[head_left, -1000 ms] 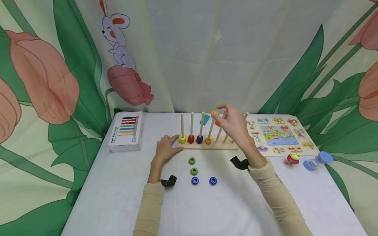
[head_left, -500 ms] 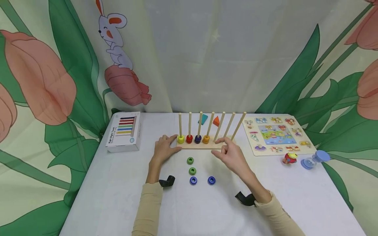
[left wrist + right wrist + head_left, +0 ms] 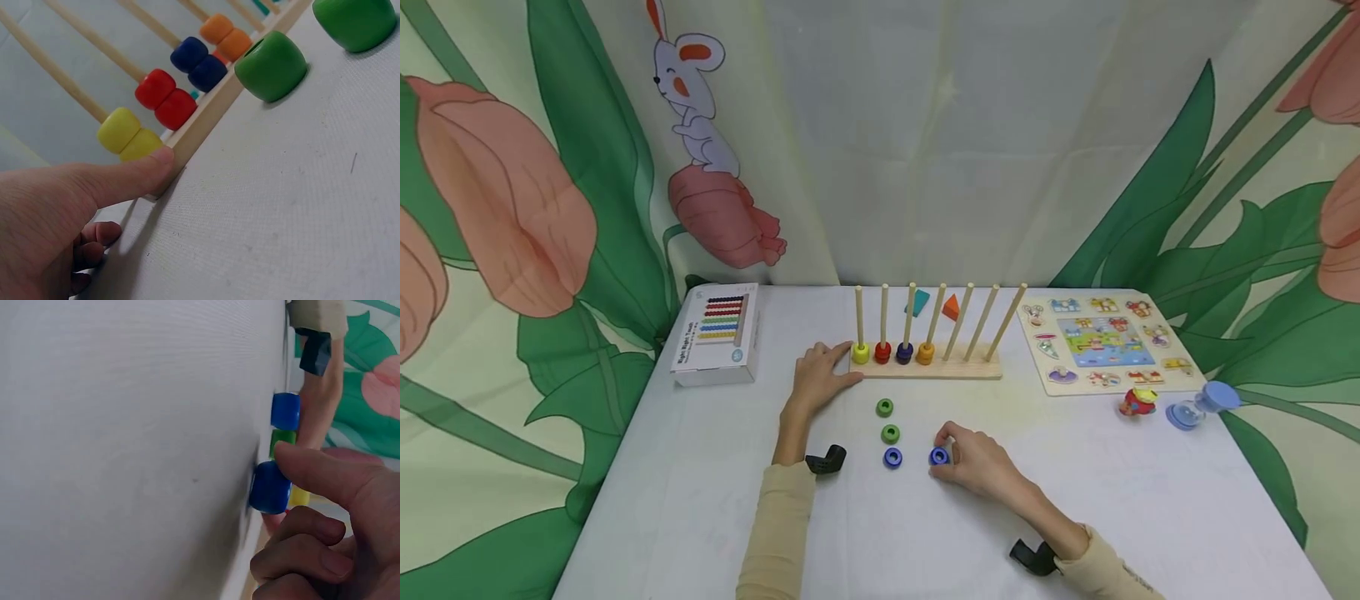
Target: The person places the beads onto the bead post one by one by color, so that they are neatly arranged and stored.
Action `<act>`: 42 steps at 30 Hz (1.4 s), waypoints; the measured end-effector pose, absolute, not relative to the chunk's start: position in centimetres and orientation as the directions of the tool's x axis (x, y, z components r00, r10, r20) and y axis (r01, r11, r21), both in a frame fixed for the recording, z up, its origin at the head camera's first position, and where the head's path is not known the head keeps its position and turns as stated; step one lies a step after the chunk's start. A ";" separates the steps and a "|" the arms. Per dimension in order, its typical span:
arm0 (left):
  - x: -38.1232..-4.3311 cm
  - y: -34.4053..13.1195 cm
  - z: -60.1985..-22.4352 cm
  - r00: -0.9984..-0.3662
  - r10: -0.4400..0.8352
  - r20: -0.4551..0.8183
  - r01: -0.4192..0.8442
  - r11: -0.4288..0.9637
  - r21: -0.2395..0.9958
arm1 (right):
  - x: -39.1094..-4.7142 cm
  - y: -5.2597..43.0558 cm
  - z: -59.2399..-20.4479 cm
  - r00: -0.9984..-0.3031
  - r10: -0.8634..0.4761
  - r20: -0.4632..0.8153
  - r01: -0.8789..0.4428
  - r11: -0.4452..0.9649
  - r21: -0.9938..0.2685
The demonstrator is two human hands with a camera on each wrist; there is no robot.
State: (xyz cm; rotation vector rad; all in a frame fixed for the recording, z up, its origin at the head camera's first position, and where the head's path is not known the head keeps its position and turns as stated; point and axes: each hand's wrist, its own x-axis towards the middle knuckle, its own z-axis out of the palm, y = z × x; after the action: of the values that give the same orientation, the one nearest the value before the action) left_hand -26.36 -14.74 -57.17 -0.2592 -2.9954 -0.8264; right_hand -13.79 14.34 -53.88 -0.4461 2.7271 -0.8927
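Right hand [image 3: 977,462] pinching blue bead [image 3: 939,456] on table [image 3: 662,483]; left hand [image 3: 816,379] (thumb and forefinger spread) touching left end of peg rack [image 3: 925,372], nearer table's back edge.

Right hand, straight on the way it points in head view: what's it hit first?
First, the blue bead that the right hand already reaches around. Past it, likely the other blue bead or the nearer green bead; exact line unclear.

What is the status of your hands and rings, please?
Left hand touching left end of peg rack. Right hand around right blue ring. Way to peg rack looks unobstructed.
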 end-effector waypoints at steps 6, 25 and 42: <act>-26.3 -14.9 -57.0 -0.987 0.144 0.072 0.161 0.843 0.513 | -15.1 13.9 -51.4 -0.953 -0.294 -0.075 -0.194 0.781 -0.593; -26.1 -14.7 -57.2 -0.987 0.148 0.057 0.156 0.843 0.514 | -22.6 15.1 -37.1 -0.951 -0.080 0.299 -0.251 0.764 -0.594; -26.1 -14.6 -56.8 -0.987 0.145 0.063 0.157 0.838 0.522 | -22.9 14.3 -39.6 -0.927 -0.004 0.376 -0.261 0.726 -0.636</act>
State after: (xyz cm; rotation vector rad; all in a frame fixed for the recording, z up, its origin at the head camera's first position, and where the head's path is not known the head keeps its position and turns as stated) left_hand -26.08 -14.60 -56.84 -0.2458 -2.9918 -0.8521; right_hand -22.89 14.30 -39.63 -0.2586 3.2408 -1.2906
